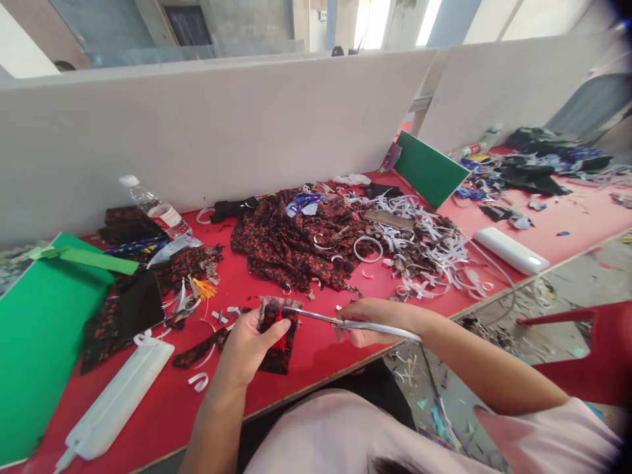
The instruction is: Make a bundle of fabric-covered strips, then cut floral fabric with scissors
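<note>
While the left hand (pixel 247 342) pinches a small dark red-flowered fabric patch (pixel 279 332) above the red surface (pixel 320 349), the right hand's (pixel 375 319) grip holds silver scissors (pixel 345 322), blades at its edge; cutting looks barely begun.

A red table (pixel 336 349) is backed by grey partition boards (pixel 222 125); a littered floor (pixel 567 283) and a red chair (pixel 592 355) are seen right.

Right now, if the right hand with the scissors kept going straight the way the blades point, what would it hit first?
Most likely the small patterned cloth piece held by the left hand: the scissors in the right hand point left, tips already at its top edge.
</note>
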A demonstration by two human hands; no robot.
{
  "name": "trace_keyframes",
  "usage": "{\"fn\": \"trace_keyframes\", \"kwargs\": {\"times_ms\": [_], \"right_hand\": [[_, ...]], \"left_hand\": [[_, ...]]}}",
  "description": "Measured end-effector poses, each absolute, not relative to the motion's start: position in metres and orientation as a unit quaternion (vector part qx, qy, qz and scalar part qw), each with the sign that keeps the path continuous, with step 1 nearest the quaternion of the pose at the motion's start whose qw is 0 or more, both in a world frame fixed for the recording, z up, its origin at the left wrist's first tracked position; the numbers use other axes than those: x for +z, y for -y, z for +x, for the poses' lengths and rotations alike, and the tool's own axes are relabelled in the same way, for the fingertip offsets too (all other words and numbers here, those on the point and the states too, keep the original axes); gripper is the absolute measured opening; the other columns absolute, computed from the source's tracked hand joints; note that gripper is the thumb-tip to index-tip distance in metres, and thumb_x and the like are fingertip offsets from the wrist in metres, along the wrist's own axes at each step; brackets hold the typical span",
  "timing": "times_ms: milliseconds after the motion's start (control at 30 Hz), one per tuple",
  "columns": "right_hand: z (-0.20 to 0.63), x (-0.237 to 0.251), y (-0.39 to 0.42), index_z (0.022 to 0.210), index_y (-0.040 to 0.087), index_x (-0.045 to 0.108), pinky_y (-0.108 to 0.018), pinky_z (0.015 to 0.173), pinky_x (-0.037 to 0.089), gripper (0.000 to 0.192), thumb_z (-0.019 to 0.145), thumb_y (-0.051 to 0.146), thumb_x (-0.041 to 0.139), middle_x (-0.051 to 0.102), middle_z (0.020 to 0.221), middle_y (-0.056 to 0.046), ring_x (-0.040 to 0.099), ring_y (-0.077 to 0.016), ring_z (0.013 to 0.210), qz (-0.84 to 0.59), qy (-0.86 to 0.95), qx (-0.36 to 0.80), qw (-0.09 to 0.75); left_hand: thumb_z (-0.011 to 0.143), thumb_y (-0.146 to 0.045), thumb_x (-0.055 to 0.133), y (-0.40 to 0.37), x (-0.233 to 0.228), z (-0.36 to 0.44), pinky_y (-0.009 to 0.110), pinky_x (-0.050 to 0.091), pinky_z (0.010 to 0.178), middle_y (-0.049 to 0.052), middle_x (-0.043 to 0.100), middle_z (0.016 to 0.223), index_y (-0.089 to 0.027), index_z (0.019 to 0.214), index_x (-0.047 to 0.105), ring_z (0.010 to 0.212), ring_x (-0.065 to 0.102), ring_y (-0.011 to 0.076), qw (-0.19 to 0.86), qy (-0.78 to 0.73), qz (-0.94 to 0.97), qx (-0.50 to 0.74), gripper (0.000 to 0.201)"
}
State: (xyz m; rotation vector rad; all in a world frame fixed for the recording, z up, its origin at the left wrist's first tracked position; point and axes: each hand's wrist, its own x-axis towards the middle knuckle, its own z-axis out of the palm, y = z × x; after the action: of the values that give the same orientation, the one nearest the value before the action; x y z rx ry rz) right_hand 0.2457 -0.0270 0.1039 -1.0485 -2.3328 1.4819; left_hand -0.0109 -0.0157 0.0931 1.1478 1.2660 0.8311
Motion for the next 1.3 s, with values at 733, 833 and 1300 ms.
{"fn": "trace_keyframes", "kwargs": {"times_ms": [733,833,1300], "right_hand": [[0.238,0.102,0.022,0.092,0.011,0.059,-0.021,0.054,0.035,0.068,0.077,0.072,0.034,0.056,0.074,-0.004,0.045,-0.0101,0.06,-0.353,0.801,0.474,0.091],[0.238,0.101,0.022,0.088,0.011,0.058,-0.02,0.052,0.034,0.068,0.077,0.073,0.033,0.053,0.07,-0.002,0.043,-0.0095,0.058,-0.361,0.794,0.48,0.096],[0.238,0.096,0.025,0.088,0.01,0.059,-0.02,0.051,0.031,0.072,0.075,0.075,0.032,0.05,0.067,0.0,0.039,-0.0089,0.057,-0.366,0.784,0.487,0.115]], "left_hand": [[0.058,-0.038,0.074,0.016,0.1,-0.007,0.037,0.049,0.083,0.011,0.072,0.091,-0.013,0.093,0.07,0.089,0.065,0.027,0.615,-0.505,0.486,0.363,0.044],[0.058,-0.038,0.074,0.015,0.099,-0.007,0.036,0.049,0.081,0.01,0.072,0.087,-0.014,0.091,0.071,0.083,0.066,0.0253,0.615,-0.504,0.484,0.366,0.041],[0.059,-0.037,0.073,0.013,0.092,-0.01,0.034,0.05,0.076,0.009,0.072,0.083,-0.013,0.091,0.07,0.08,0.066,0.0251,0.597,-0.521,0.49,0.365,0.04]]}}
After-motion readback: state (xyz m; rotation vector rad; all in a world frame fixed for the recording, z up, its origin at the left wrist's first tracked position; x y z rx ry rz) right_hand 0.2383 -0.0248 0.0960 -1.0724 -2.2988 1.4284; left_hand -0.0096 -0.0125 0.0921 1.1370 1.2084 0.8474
